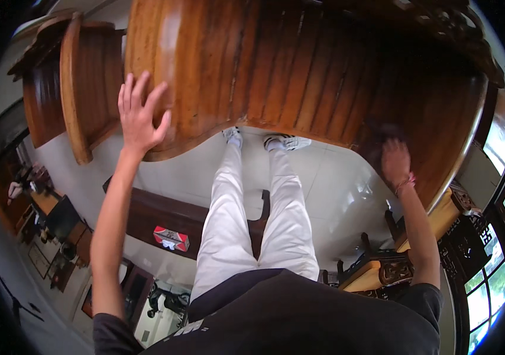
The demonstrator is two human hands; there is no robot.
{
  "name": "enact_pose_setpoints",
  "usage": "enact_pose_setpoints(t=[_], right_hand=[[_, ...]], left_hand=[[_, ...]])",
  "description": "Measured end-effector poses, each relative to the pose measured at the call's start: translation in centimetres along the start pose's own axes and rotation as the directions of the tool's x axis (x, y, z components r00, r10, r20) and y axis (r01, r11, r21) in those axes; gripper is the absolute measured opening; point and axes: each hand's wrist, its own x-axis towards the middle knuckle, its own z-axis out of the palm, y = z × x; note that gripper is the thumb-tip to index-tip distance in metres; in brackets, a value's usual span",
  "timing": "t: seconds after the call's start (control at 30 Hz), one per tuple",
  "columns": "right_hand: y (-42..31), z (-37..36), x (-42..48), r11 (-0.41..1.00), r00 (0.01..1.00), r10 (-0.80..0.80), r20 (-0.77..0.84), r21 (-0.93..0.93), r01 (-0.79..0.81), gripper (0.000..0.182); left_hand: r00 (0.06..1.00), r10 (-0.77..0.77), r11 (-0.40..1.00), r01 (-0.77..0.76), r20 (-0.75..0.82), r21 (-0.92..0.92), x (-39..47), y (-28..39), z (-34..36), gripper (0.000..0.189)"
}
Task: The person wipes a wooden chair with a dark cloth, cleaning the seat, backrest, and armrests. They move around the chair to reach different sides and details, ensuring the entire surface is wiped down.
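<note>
A polished wooden bench [305,75] with a slatted seat and curved ends spans the view before me. My left hand [140,115] is spread over the bench's left end, fingers apart and holding nothing. Whether its palm touches the wood is hard to tell. On the other side, my right hand [395,162], with a pink band at the wrist, reaches over the right end of the bench. Its fingers are blurred, and a dark smear lies just past them. I cannot tell if that is a cloth or a reflection.
A second wooden seat [77,84] stands left of the bench. Behind my legs is a low dark wooden table [155,204] bearing a red tissue box [171,238]. Dark carved chairs with tan cushions [361,276] stand at the right, near windows [485,293]. The floor is pale tile.
</note>
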Motion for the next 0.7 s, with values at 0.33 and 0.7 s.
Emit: enact_pose_setpoints(t=[0.33, 0.7], right_hand=[[-27.3, -17.7, 7.4, -0.807, 0.926, 0.345, 0.152, 0.552, 0.21, 0.035], [-58.9, -40.2, 4.6, 0.1, 0.552, 0.826, -0.118, 0.993, 0.063, 0.049]], left_hand=[[0.885, -0.45, 0.838, 0.374, -0.117, -0.398, -1.1, -2.9, 1.4, 0.065], [0.893, -0.451, 0.773, 0.386, -0.007, -0.503, -0.9, -3.4, 1.5, 0.071]])
